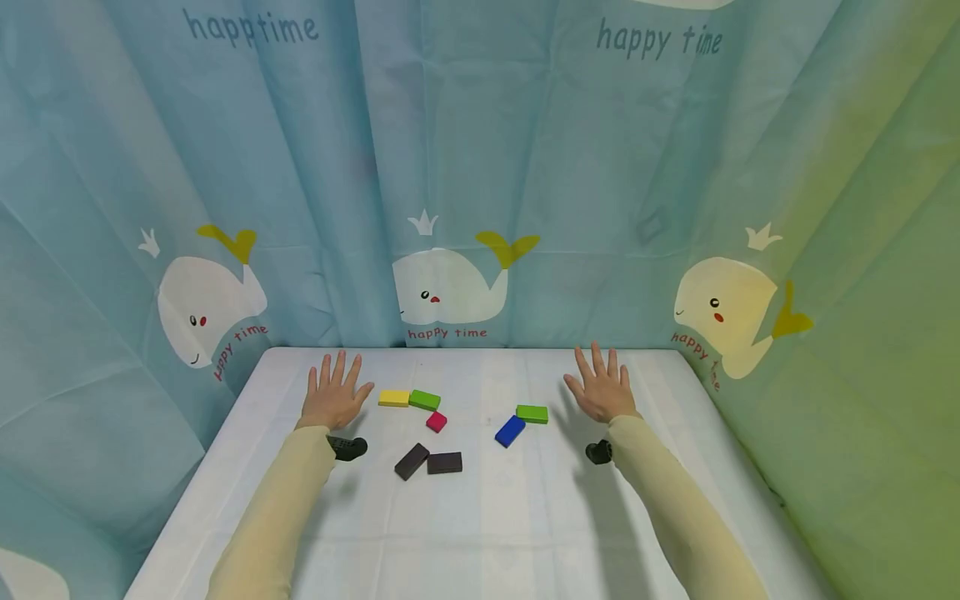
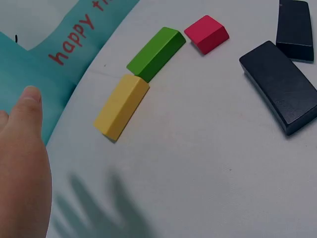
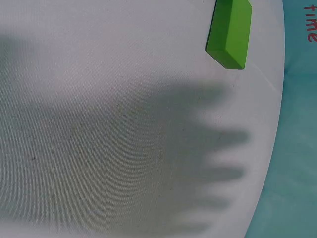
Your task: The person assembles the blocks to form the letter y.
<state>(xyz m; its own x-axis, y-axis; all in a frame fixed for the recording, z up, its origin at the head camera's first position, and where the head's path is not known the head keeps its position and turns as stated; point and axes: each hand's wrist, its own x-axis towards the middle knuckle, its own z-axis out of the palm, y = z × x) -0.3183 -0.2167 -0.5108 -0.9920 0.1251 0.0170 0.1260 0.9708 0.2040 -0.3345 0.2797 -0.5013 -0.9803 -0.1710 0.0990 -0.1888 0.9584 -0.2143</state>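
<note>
Seven blocks (image 1: 437,422), white table (image 1: 465,546) beneath, whale-print curtain (image 1: 468,158) behind

Two green blocks (image 1: 425,400) (image 1: 532,414), two black blocks (image 1: 412,462) (image 1: 445,463), one yellow (image 1: 393,398), one red (image 1: 437,422), one blue (image 1: 510,432)

A yellow rectangular block (image 1: 393,398) lies flat on the white tabletop (image 1: 525,525), one end meeting a green rectangular block (image 1: 425,400) that sits slightly skewed. Just beside that green one I see a short pinkish-red block (image 1: 437,422), turned cornerwise. Farther from the back edge, a slanted black rectangular block (image 1: 412,462) sits right up against a straighter black rectangular block (image 1: 445,462). Well apart, a slanted blue rectangular block (image 1: 510,431) reaches the corner of a bright green rectangular block (image 1: 532,414).
</note>
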